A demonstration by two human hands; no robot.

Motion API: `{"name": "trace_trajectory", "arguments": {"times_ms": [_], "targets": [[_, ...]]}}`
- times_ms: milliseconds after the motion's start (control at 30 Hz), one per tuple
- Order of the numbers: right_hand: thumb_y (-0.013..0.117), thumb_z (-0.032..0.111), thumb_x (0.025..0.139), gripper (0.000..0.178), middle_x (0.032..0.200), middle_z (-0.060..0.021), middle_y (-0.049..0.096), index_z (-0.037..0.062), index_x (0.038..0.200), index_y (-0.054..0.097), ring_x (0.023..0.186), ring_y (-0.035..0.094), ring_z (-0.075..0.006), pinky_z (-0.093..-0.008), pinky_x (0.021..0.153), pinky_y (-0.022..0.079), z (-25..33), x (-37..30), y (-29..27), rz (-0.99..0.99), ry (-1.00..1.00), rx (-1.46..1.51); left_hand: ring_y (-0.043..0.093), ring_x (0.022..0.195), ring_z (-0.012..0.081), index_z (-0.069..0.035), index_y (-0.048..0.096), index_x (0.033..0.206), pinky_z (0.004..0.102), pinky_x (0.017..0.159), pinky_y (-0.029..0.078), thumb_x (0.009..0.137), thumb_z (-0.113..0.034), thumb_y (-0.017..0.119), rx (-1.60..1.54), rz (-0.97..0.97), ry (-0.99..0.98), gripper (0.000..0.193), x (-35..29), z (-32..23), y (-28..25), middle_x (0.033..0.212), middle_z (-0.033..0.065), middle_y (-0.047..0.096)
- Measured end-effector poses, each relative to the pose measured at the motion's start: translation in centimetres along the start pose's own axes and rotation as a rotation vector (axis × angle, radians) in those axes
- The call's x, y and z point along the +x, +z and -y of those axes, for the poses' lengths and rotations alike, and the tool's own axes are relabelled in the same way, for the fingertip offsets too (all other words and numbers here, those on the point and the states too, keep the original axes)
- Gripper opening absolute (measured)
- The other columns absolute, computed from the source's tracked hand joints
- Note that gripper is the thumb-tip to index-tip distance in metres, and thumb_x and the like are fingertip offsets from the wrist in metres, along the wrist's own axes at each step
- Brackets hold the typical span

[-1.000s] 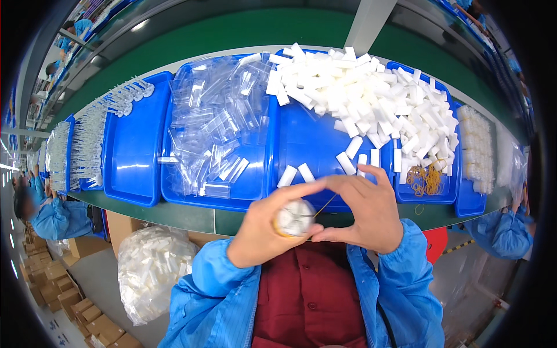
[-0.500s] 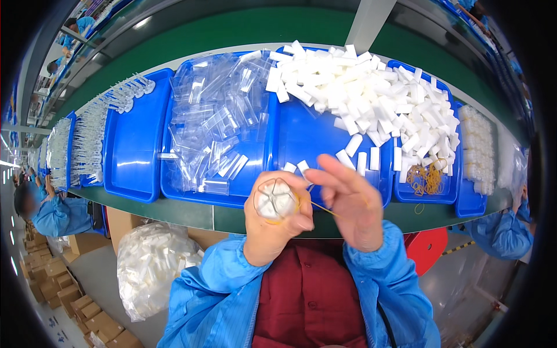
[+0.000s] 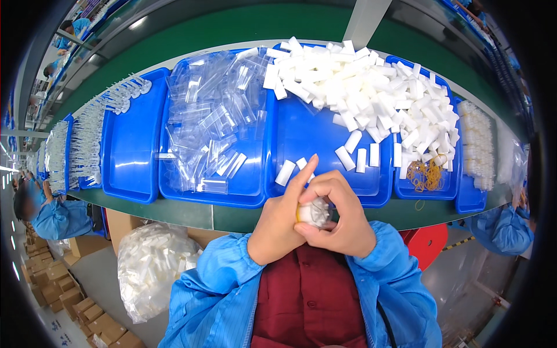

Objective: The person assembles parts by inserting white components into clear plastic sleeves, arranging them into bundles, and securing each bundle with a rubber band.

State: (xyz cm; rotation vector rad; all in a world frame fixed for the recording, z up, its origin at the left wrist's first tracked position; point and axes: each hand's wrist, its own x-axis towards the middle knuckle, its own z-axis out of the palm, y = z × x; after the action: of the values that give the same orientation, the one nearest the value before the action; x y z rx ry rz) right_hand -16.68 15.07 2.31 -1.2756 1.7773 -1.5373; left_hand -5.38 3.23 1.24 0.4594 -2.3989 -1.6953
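A round bundle (image 3: 315, 212) of white pieces, seemingly in clear plastic, is held between my hands above the table's near edge. My left hand (image 3: 277, 226) closes on its left side, with one finger pointing up. My right hand (image 3: 347, 219) curls its thumb and fingers round the other side. A thin yellow rubber band shows at the bundle's left edge; the rest of it is hidden by my fingers. Just beyond my hands lies a blue tray (image 3: 304, 142) with white foam blocks (image 3: 342, 78) heaped at its back and a few loose ones in front.
Left of that stands a tray of clear plastic sleeves (image 3: 217, 122), then a blue tray (image 3: 130, 145) with white stemmed parts at its back. Yellow rubber bands (image 3: 426, 176) lie in the right tray. A bag of white pieces (image 3: 154, 269) sits on the floor. Co-workers are at both sides.
The bundle has turned and moved right, from my left hand alone into both hands. My right hand has come down onto it; the rubber band is no longer stretched out between my hands.
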Motion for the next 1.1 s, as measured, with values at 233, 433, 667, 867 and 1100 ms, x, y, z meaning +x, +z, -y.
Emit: {"name": "trace_trajectory", "arguments": {"times_ms": [233, 433, 667, 867, 1100], "targets": [[0.076, 0.007, 0.083, 0.051, 0.114, -0.0067, 0.05, 0.0003, 0.129, 0.056, 0.111, 0.057, -0.0179, -0.0319, 0.095, 0.049, -1.2, -0.9, -1.3, 0.193, 0.346, 0.299, 0.061, 0.106, 0.0174, -0.004, 0.038, 0.148, 0.0316, 0.092, 0.051, 0.075, -0.01, 0.083, -0.377, 0.05, -0.215, 0.086, 0.1, 0.5, 0.3, 0.12, 0.0108, 0.06], [0.073, 0.011, 0.086, 0.047, 0.107, -0.0065, 0.053, 0.0051, 0.131, 0.059, 0.096, 0.057, -0.0149, -0.0269, 0.076, 0.05, -1.5, -1.4, -1.1, 0.093, 0.386, 0.387, 0.063, 0.113, 0.0284, -0.001, 0.035, 0.147, 0.0357, 0.095, 0.05, 0.076, -0.017, 0.082, -0.357, 0.078, -0.166, 0.086, 0.1, 0.9, 0.7, 0.122, 0.0203, 0.062], [0.071, 0.014, 0.088, 0.038, 0.102, -0.0073, 0.056, 0.0038, 0.123, 0.064, 0.091, 0.06, -0.0153, -0.0275, 0.073, 0.054, -0.9, -1.0, -1.5, 0.108, 0.397, 0.251, 0.063, 0.113, 0.0266, 0.0, 0.034, 0.146, 0.0352, 0.095, 0.05, 0.081, -0.015, 0.077, -0.476, 0.091, -0.226, 0.079, -0.5, 1.2, 1.4, 0.122, 0.0191, 0.061], [0.07, 0.014, 0.09, 0.037, 0.101, -0.0069, 0.06, 0.0026, 0.124, 0.064, 0.09, 0.062, -0.0147, -0.0261, 0.071, 0.054, -2.4, -1.3, -1.3, 0.125, 0.407, 0.213, 0.064, 0.105, 0.0233, 0.001, 0.035, 0.145, 0.0329, 0.09, 0.052, 0.082, -0.016, 0.079, -0.476, 0.086, -0.253, 0.079, -0.7, 1.6, 1.7, 0.117, 0.0159, 0.062], [0.061, 0.009, 0.097, 0.035, 0.116, -0.0101, 0.064, -0.0033, 0.13, 0.058, 0.099, 0.062, -0.0144, -0.0278, 0.081, 0.053, -0.9, -0.6, -2.3, 0.152, 0.624, 0.711, 0.059, 0.067, 0.0081, -0.001, 0.035, 0.144, 0.0212, 0.052, 0.047, 0.084, -0.018, 0.079, -0.737, 0.194, -0.435, 0.076, -0.2, 0.0, -0.2, 0.095, 0.0052, 0.06]]}}
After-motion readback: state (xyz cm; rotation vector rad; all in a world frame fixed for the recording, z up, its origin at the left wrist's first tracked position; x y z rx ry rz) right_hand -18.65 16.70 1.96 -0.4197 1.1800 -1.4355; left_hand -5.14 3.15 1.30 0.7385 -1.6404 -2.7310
